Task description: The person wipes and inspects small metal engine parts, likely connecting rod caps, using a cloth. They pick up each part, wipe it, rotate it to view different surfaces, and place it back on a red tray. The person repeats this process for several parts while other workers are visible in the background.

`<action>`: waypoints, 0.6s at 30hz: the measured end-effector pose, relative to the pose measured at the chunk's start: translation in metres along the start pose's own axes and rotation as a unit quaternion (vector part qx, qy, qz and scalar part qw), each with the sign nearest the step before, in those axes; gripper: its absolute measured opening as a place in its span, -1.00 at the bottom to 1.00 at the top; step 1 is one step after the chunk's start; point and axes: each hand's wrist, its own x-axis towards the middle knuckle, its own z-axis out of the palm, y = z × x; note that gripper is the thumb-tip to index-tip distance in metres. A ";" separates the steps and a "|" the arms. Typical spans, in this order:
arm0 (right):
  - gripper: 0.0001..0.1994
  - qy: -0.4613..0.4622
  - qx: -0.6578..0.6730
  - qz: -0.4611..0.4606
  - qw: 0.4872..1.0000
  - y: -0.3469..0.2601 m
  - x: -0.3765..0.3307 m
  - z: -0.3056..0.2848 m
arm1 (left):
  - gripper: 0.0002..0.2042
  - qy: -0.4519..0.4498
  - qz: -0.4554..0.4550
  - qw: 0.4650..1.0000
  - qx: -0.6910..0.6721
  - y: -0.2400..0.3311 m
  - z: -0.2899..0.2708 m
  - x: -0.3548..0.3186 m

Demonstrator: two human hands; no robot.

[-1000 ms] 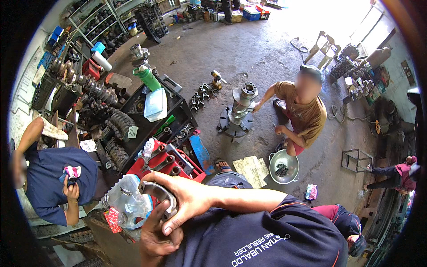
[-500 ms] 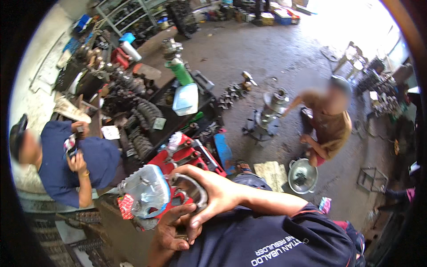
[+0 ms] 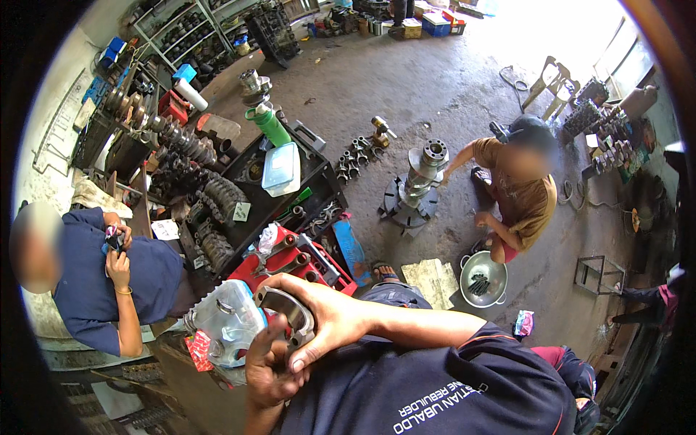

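My right hand (image 3: 330, 312) is closed around the curved metal big end of a connecting rod (image 3: 291, 310), thumb below and fingers over its top. The ring's inner face is smooth and shiny; the rest of the rod is hidden by my hands. Just beneath it, my left hand (image 3: 272, 377), dark with grease, has its fingers apart, one stretched up beside the ring's opening. Beyond them, a clear plastic container with a blue edge (image 3: 230, 319) stands beside a red-and-white packet (image 3: 200, 351).
Red engine parts (image 3: 290, 257) lie past my hands, near a black workbench (image 3: 239, 243) carrying a green bottle (image 3: 268, 127) and clear box (image 3: 281, 169). One person sits left holding a small object; another crouches right by an upright crankshaft (image 3: 423, 177) and metal basin (image 3: 483, 279).
My left fingers have loosened from the ring and one now points up. The rod has shifted slightly left and turned. The person at left has lowered their hands a little.
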 end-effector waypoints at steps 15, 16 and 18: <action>0.09 0.001 -0.019 0.054 0.998 -0.007 0.009 -0.004 | -0.45 0.269 0.126 0.892 0.341 0.014 -0.012 0.025; 0.10 0.003 -0.107 0.050 0.993 -0.008 0.010 -0.003 | -0.36 0.255 0.115 0.904 0.323 0.014 -0.014 0.028; 0.11 -0.009 -0.133 0.023 0.991 -0.010 0.010 0.000 | -0.07 0.216 0.038 0.934 0.281 0.011 -0.016 0.036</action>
